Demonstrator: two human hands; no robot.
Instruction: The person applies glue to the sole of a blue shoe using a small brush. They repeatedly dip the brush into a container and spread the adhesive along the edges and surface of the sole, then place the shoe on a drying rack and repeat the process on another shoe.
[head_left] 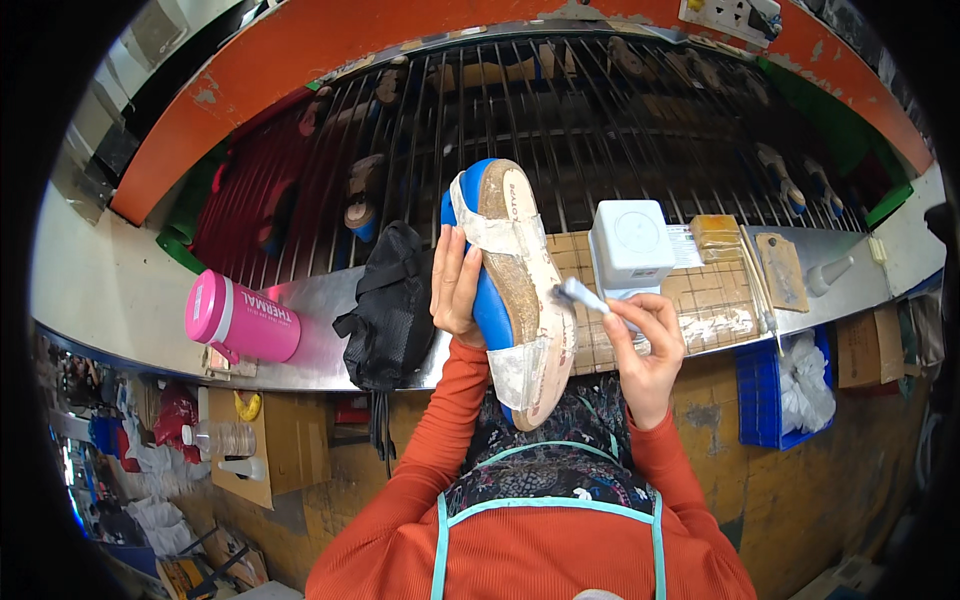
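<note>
My left hand (457, 285) holds a blue shoe (492, 310) by its side, fingers laid along the upper. Its pale sole faces up and toward me, with brown cork-like stretches and whitish straps wrapped onto the underside. Between the thumb and fingers of my right hand (650, 355) is a small brush (590, 299) with a light handle. The brush's dark tip is at the right part of the sole, near its middle; whether it presses on the surface I cannot tell. The palm side of my left hand is hidden by the shoe.
On the metal ledge stand a pink mug (245, 318), a black bag (388, 310) and a white container (632, 243) over a taped board (715, 300). A yellowish block (716, 238) lies behind. Beyond, shoes sit on a rod rack (620, 140). A blue crate (760, 400) is lower right.
</note>
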